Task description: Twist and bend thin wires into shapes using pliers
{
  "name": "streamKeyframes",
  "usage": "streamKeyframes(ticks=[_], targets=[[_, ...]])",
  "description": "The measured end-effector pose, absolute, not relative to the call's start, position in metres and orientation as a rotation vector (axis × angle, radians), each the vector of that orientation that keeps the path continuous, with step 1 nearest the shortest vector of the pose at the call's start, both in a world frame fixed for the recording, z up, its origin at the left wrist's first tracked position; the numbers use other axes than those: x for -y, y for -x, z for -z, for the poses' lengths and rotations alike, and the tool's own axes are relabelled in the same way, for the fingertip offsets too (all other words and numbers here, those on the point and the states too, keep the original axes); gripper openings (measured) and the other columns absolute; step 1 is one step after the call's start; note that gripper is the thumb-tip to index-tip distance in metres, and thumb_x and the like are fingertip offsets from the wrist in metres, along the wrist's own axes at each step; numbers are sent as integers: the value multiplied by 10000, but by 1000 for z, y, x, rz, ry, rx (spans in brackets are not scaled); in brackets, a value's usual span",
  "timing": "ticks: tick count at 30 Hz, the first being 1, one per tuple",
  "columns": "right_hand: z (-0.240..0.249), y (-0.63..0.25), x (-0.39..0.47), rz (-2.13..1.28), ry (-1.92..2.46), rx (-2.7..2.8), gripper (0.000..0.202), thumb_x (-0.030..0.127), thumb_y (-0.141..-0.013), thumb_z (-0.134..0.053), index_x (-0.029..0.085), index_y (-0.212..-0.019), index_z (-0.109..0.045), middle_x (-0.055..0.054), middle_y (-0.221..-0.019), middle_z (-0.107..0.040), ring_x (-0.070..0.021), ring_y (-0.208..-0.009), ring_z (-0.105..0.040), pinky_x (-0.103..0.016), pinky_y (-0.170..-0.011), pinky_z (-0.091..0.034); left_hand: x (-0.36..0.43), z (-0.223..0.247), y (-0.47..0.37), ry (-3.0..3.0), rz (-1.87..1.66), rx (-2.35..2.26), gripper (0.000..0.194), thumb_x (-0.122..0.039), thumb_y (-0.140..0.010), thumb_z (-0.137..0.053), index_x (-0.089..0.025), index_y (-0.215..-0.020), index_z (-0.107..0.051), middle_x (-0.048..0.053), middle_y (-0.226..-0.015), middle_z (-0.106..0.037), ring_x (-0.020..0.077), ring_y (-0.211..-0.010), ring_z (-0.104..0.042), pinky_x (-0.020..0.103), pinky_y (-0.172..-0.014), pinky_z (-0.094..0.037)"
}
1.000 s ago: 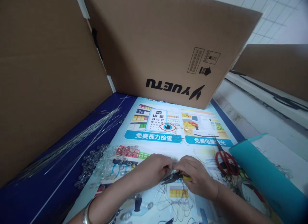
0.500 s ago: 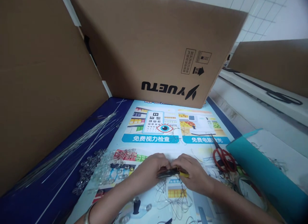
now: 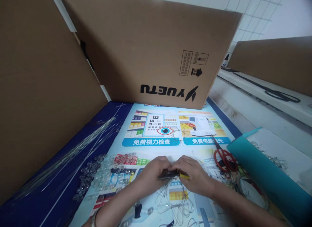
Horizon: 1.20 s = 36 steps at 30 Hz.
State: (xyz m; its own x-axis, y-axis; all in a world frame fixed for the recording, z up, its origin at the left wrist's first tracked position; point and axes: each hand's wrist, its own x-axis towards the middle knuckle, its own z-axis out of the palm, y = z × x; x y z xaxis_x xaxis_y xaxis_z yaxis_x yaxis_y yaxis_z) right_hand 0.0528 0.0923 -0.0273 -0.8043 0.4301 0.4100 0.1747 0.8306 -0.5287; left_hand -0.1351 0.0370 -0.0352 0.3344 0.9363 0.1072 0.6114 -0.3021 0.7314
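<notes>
My right hand (image 3: 195, 175) is closed around pliers (image 3: 168, 175) with dark metal and a yellow grip part showing beside its fingers. My left hand (image 3: 154, 171) is closed at the dark end of the pliers, and its fingertips almost meet those of the right. Whether a wire is pinched between the fingers cannot be made out. Just below the hands lies a loose tangle of thin bent wire (image 3: 179, 206) on the printed sheet. Clear beads (image 3: 104, 171) are spread to the left of my left forearm.
Red-handled scissors (image 3: 225, 158) lie at right, near a round clear roll (image 3: 253, 191). A teal-edged box (image 3: 263, 168) holds bits of wire. Long straight wires (image 3: 80, 149) lie on the blue cloth at left. Cardboard panels (image 3: 146, 41) stand behind and at left.
The view has shifted slightly. Both hands stay together at the pliers, with almost no visible movement.
</notes>
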Motion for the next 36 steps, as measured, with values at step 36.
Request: streamKeyframes(ticks=[36], targets=[[-62, -46, -95, -813, 522, 1860, 129, 194, -853, -502, 201, -976, -539, -41, -899, -575, -177, -845, -566, -364, -764, -482, -35, 19, 133, -1855, -665, -1403, 90, -129, -760, -547, -169, -699, -599, -3, -750, -565, 128, -695, -524, 230, -619, -379]])
